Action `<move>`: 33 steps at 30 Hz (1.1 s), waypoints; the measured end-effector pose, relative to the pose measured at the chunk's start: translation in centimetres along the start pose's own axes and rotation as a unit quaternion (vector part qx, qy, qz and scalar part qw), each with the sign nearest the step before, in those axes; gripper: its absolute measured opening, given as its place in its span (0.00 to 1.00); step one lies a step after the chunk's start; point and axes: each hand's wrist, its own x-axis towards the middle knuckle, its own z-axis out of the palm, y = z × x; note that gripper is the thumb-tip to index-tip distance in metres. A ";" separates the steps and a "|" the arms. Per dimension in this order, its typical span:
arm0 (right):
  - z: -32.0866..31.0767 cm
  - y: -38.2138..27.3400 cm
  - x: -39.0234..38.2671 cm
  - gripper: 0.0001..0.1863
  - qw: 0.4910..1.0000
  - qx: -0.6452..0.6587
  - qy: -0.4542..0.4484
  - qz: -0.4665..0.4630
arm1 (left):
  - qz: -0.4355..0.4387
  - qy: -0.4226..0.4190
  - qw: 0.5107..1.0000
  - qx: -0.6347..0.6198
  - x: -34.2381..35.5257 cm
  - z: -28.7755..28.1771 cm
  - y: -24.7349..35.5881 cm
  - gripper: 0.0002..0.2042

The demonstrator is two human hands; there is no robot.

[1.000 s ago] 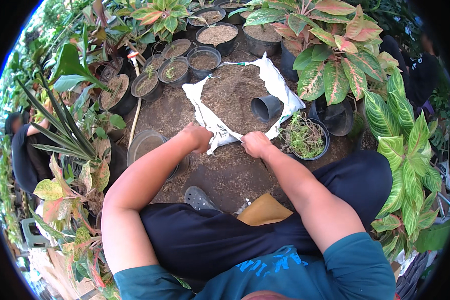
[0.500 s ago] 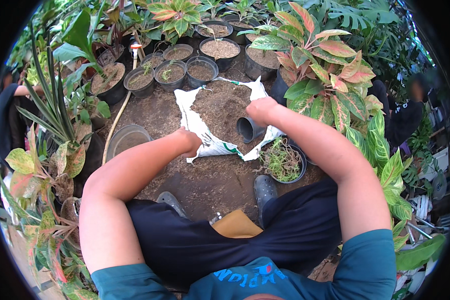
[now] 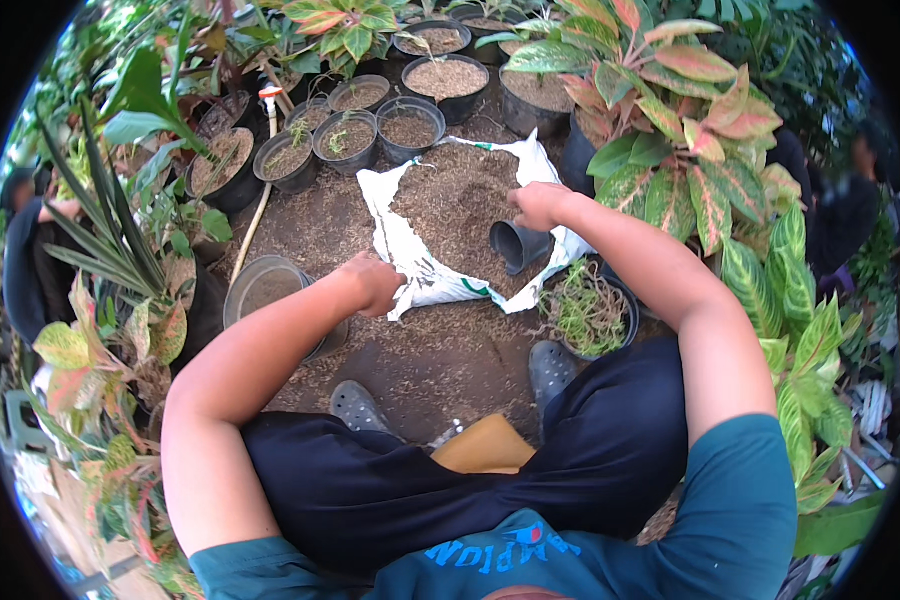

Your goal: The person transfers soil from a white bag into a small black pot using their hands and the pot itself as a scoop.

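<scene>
A white sack (image 3: pixel 432 285) lies opened out with brown soil mix (image 3: pixel 440 190) inside. My left hand (image 3: pixel 375 285) is closed at the sack's near left edge, apparently gripping it. A small black pot (image 3: pixel 520 248) lies tipped on the soil at the sack's right side. Just over this pot is my right hand (image 3: pixel 538 205), its fingers curled; whether they grip anything is hidden. A pot of tangled green cuttings (image 3: pixel 595 310) stands beside the sack's front right, and an empty-looking wide pot (image 3: pixel 262 293) is left of my left hand, partly behind my forearm.
Several soil-filled pots (image 3: pixel 407 130) line the back. A pale pipe (image 3: pixel 253 232) lies at the left. Leafy plants (image 3: pixel 705 180) crowd both sides. A person in dark clothes (image 3: pixel 35 250) is at far left, another (image 3: pixel 840 220) at far right. My sandalled feet (image 3: pixel 355 400) are below the sack.
My right hand has left the sack's front edge and moved up and right, over the small pot. My left hand stays at the left edge. The view has shifted.
</scene>
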 end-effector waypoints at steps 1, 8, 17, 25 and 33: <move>1.9 1.2 0.8 0.37 0.999 0.028 -0.012 0.013 | 0.013 0.028 1.000 -0.005 -0.1 -0.2 0.2 0.24; 7.3 0.8 2.8 0.54 0.982 0.076 -0.147 0.087 | -0.002 0.016 1.000 0.003 -0.9 0.6 -1.4 0.28; 8.3 1.2 5.2 0.54 0.981 0.141 -0.103 0.086 | -0.009 0.017 1.000 -0.006 -0.8 2.1 -2.8 0.27; 2.9 -3.2 5.9 0.52 0.989 0.062 0.025 0.131 | -0.033 -0.017 0.999 0.009 -0.8 3.2 -3.2 0.28; -0.5 -7.8 6.9 0.42 0.963 -0.024 0.268 -0.031 | -0.028 -0.031 0.999 0.013 0.1 3.4 -3.1 0.28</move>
